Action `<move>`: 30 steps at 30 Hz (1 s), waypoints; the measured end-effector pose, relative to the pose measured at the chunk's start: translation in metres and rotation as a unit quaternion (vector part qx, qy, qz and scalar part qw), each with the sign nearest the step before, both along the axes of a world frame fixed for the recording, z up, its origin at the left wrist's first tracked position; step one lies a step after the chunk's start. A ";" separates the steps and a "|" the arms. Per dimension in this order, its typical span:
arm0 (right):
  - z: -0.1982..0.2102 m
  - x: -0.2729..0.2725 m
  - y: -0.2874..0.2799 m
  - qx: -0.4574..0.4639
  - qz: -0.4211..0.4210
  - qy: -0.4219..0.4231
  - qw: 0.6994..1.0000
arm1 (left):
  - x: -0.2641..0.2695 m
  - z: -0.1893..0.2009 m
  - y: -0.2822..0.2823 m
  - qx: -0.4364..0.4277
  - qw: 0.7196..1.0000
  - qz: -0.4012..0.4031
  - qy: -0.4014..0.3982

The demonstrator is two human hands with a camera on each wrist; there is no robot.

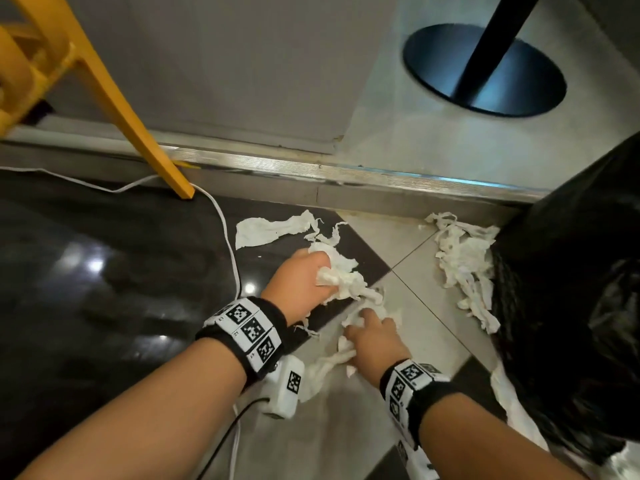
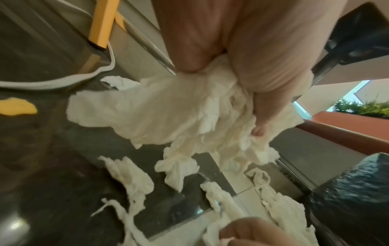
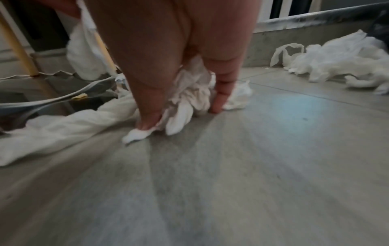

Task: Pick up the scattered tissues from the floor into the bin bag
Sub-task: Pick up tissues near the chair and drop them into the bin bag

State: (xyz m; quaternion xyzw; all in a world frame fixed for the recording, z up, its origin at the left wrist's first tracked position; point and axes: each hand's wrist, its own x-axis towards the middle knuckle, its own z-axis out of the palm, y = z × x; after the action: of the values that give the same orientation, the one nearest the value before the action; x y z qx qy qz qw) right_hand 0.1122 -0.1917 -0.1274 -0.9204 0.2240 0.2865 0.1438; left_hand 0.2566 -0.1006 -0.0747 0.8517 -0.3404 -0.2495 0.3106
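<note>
White torn tissues lie scattered on the floor. My left hand (image 1: 304, 278) grips a crumpled wad of tissue (image 1: 341, 273), seen close in the left wrist view as a wad of tissue (image 2: 189, 116) hanging from the curled fingers (image 2: 258, 103). My right hand (image 1: 372, 336) is down on the light tile, its thumb and fingers (image 3: 221, 98) pinching a bunch of tissue (image 3: 189, 99) that lies on the floor. A flat tissue piece (image 1: 266, 230) lies beyond the left hand. Another tissue heap (image 1: 464, 261) lies beside the black bin bag (image 1: 571, 306) at the right.
A yellow chair leg (image 1: 138, 126) stands at the left with a white cable (image 1: 221, 216) curling round it over the dark glossy floor. A metal threshold strip (image 1: 311, 171) crosses behind the tissues. A black round table base (image 1: 485, 71) stands beyond it.
</note>
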 end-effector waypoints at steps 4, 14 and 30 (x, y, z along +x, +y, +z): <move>0.017 -0.008 -0.021 0.047 -0.061 -0.113 0.991 | 0.001 0.002 0.012 -0.028 0.997 0.066 0.014; 0.065 -0.019 -0.034 0.153 -0.268 -0.192 0.932 | -0.008 0.014 0.019 -0.075 0.983 0.162 0.044; 0.061 -0.038 -0.022 0.220 -0.261 -0.232 0.911 | -0.032 -0.040 0.054 0.253 0.958 -0.132 0.000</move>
State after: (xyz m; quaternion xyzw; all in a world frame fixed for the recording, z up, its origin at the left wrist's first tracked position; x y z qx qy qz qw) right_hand 0.0743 -0.2135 -0.0663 -0.8147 0.3479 0.0592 0.4602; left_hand 0.2244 -0.0468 -0.1147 0.8498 -0.3756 -0.3665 0.0492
